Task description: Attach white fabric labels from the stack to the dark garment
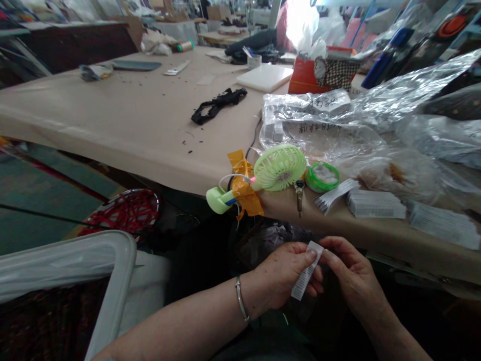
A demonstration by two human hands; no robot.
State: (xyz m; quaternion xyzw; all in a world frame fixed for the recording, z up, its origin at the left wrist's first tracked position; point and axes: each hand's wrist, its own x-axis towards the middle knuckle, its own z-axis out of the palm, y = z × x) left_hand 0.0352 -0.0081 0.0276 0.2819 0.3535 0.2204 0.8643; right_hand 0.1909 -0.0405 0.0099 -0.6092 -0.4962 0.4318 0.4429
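Observation:
Below the table's front edge, my left hand (285, 273) is closed on a narrow white printed label (303, 280), its thumb pressed over the upper part. My right hand (349, 271) pinches at the label's top corner with thumb and forefinger. Small print runs along the strip. On the table just above lie stacks of similar white labels (376, 204), one of them fanned out (336, 194). A small screwdriver-like tool (299, 196) points over the edge beside a round green tub (322, 177) with white stuff in it.
A light-green fan (280, 168) is fixed to the table edge with orange tape (247, 193). Clear plastic bags (323, 130) cover the right side. Black fabric (218, 105) lies mid-table (150, 120). At lower left stands a white bin (128, 260); behind it is a red-wrapped stool (128, 210).

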